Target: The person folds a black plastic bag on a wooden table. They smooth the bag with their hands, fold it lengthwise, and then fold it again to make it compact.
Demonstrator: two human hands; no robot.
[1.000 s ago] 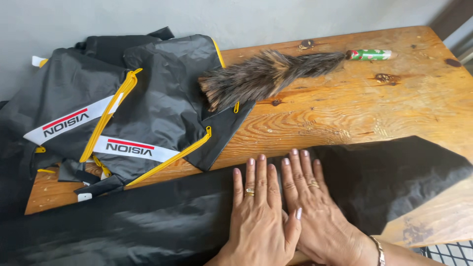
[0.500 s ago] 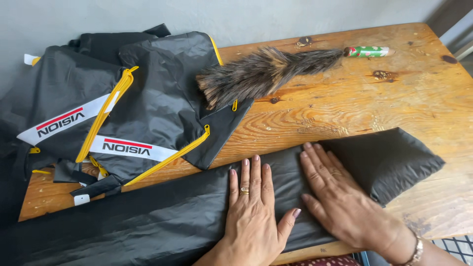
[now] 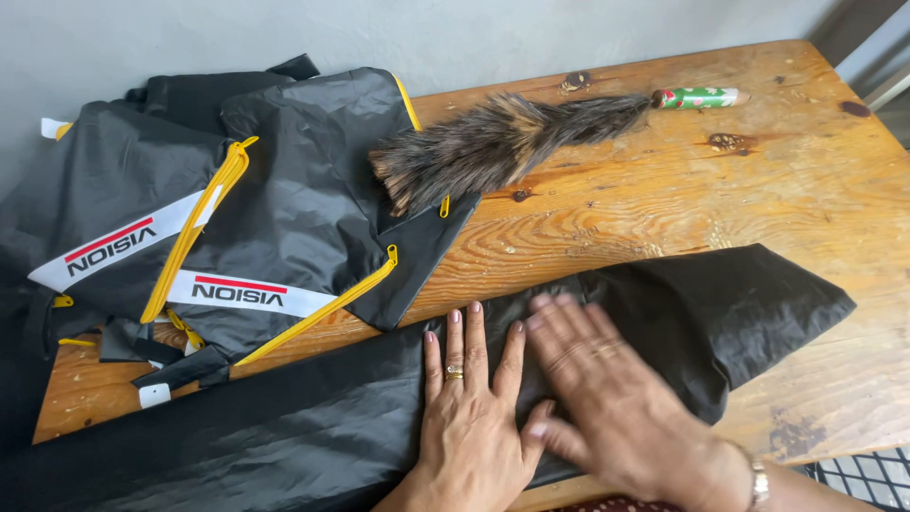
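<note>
Hands lie flat, fingers spread, on the black cloth (image 3: 284,427) along the bench (image 3: 664,209) front – left hand (image 3: 469,417) pins, blurred right hand (image 3: 607,398) beside it should stroke outward evenly – no creases.

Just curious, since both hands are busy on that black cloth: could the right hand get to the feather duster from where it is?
Probably yes. The right hand lies flat on the black cloth, holding nothing, and only bare table lies between it and the feather duster farther back. It would be a forward stretch, though.
</note>
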